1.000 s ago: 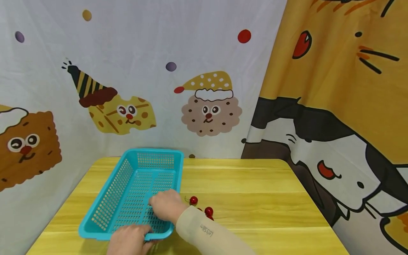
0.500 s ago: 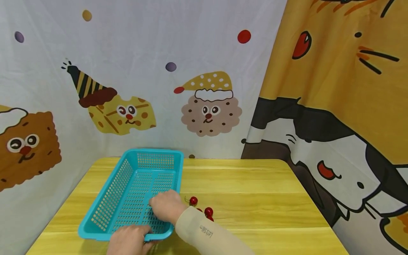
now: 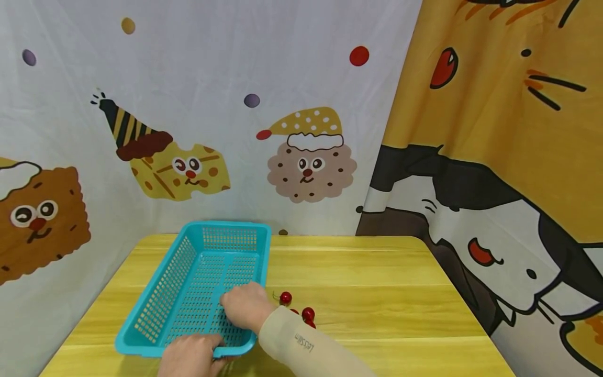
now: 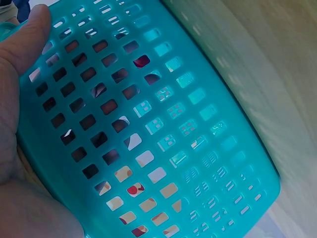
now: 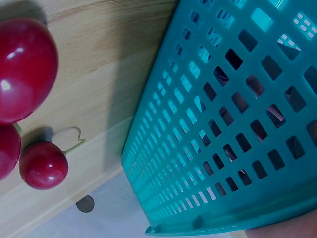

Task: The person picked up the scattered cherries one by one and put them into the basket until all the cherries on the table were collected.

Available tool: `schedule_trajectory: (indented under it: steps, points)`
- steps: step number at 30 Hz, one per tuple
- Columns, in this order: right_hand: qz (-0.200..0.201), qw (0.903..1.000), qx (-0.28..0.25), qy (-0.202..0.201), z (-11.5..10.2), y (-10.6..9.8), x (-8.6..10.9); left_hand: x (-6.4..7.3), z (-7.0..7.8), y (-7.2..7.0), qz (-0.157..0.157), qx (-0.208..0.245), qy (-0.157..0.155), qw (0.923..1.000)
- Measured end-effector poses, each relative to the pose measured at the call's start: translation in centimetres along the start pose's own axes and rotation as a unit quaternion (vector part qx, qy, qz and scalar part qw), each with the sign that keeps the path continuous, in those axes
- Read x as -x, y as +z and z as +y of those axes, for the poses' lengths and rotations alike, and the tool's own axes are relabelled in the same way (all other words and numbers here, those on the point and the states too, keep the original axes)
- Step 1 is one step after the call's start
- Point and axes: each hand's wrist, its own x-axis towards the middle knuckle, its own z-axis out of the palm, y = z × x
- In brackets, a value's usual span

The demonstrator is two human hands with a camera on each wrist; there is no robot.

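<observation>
A turquoise rectangular plastic basket (image 3: 141, 309) with perforated walls stands at the left of the table in the head view. My left hand (image 3: 190, 356) grips its near rim, the thumb lapping over the edge in the left wrist view. My right hand (image 3: 247, 305) reaches over the right rim into the basket's near right corner, fingers curled and pointing down. Through the wall holes, the left wrist view shows a dark red cherry (image 4: 141, 61) amid that hand's fingers. Most of the fingers are hidden by the back of the hand and by the wall.
Several red cherries lie on the wooden table (image 3: 377, 303) right of the basket, one stemmed cherry (image 3: 285, 298) farther back and another cherry (image 3: 308, 313) beside my right sleeve (image 3: 311, 343). A patterned curtain (image 3: 212, 68) hangs behind the table's far edge.
</observation>
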Motion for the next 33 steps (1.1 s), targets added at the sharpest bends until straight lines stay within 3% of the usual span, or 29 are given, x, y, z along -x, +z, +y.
schedule_trajectory:
  steps: [8,16,26,31,33]
  points:
    - [-0.008,0.9999,-0.004,0.008,-0.1,0.0,0.0,0.0,0.1,0.0,-0.007,0.003,-0.003,1.0]
    - [-0.004,1.0,0.003,0.004,-0.1,-0.1,0.0,0.2,-0.1,0.1,0.031,-0.008,0.006,0.9995]
    - [0.003,1.0,-0.001,0.004,-0.1,0.1,0.0,0.0,0.0,0.0,-0.007,0.004,-0.004,1.0]
    - [0.05,0.9972,-0.051,-0.024,0.6,-0.1,0.4,0.0,-0.1,-0.1,0.0,0.002,-0.003,1.0]
    - [0.093,0.9889,-0.102,-0.053,1.4,-0.1,0.7,0.0,-0.1,0.0,0.009,-0.001,0.0,1.0]
